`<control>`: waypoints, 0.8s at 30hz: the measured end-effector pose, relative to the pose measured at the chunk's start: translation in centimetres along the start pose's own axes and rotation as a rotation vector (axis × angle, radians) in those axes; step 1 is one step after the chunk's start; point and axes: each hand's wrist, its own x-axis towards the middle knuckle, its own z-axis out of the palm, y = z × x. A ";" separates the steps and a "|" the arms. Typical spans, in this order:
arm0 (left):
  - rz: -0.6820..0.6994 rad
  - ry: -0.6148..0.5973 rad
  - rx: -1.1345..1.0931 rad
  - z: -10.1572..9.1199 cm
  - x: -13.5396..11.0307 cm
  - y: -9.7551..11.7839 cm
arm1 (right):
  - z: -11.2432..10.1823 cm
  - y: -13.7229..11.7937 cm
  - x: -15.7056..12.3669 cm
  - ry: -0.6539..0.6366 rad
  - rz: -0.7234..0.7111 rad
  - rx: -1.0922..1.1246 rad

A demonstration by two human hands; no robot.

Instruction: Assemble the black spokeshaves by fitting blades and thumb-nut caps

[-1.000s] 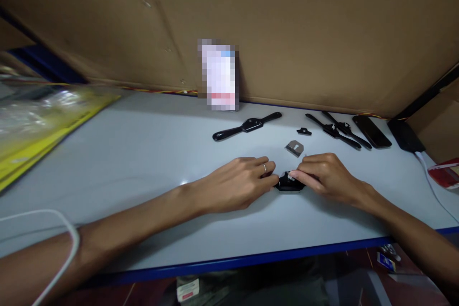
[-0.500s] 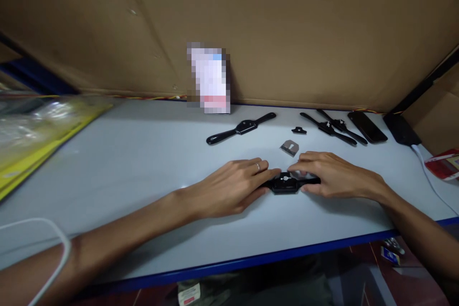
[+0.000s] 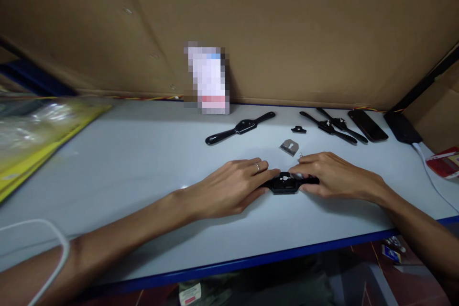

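Note:
A black two-handled spokeshave body [image 3: 285, 183] lies flat on the white table [image 3: 143, 162], a little in from the front edge. My left hand [image 3: 233, 186] lies curled over its left handle, a ring on one finger. My right hand [image 3: 332, 174] covers the right handle, with its fingertips pressed together at the tool's middle. Just behind my hands lie a small metal blade with a keyhole slot [image 3: 289, 147] and a small black cap piece [image 3: 298, 129].
Another black spokeshave [image 3: 239, 128] lies further back, two more [image 3: 333, 129] at the back right beside a dark phone [image 3: 367, 125]. A black charger with a white cable [image 3: 401, 127] sits at right. Yellow packaging [image 3: 39, 138] lies at left. A cardboard wall stands behind.
The spokeshave body went from tilted up between my fingertips to lying flat on the table. My right hand lowered onto its right handle. In the last half second almost nothing has moved.

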 end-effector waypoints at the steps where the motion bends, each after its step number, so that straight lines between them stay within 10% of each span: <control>1: -0.002 -0.002 -0.004 0.0 0.0 0.0 | -0.1 -0.1 0.0 -0.002 0.005 -0.006; 24: 0.119 0.002 0.275 0.0 0.1 0.2 | -0.4 -1.2 -0.4 -0.006 0.022 -0.041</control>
